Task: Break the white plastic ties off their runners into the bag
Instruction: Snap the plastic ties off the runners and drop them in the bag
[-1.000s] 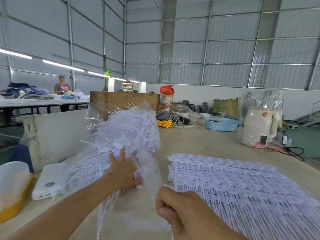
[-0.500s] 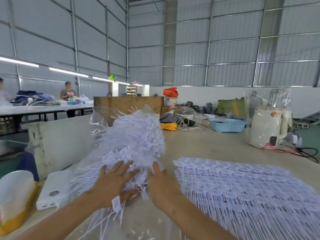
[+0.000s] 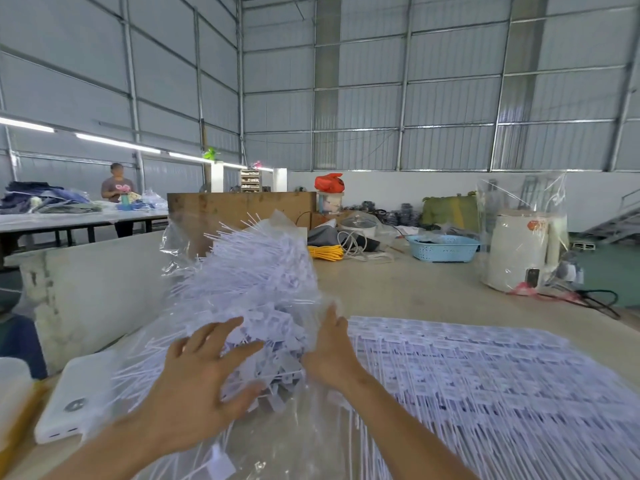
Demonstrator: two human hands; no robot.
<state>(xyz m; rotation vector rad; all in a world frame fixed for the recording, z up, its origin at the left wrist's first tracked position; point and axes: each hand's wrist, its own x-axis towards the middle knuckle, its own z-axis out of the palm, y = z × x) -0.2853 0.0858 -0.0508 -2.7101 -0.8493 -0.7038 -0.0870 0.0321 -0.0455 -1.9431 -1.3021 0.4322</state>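
Your left hand (image 3: 201, 375) lies flat with its fingers (image 3: 221, 332) released and spread on the near side of the heap of loose white ties (image 3: 252, 292) inside the clear bag (image 3: 277, 438) on the bench (image 3: 398, 289); your right hand (image 3: 330, 351), fingers straight, presses the heap's right flank. The loose ties bristle with their thin tails pointing up and away to the left. Just right, the ties on runners (image 3: 485, 382) lie flat, long axes running toward you; farther back stand a blue basket (image 3: 445, 249) and a white appliance (image 3: 519, 251).
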